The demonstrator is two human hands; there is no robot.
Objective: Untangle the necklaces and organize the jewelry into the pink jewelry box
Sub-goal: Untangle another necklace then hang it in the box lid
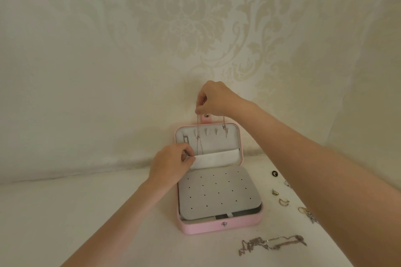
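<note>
Dangling one necklace [198, 134] from right hand [213, 99].

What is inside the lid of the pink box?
A thin necklace hangs among the hooks, held by the right hand. The left hand pulls the pocket open; its inside is hidden.

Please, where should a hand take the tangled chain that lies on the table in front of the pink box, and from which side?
Judging by its pose, pinch the tangled chain at its right end, coming from above. It lies flat on the table, and the left part is bunched into knots, while the right stretch looks straighter, so lifting there should let the knots hang.
</note>
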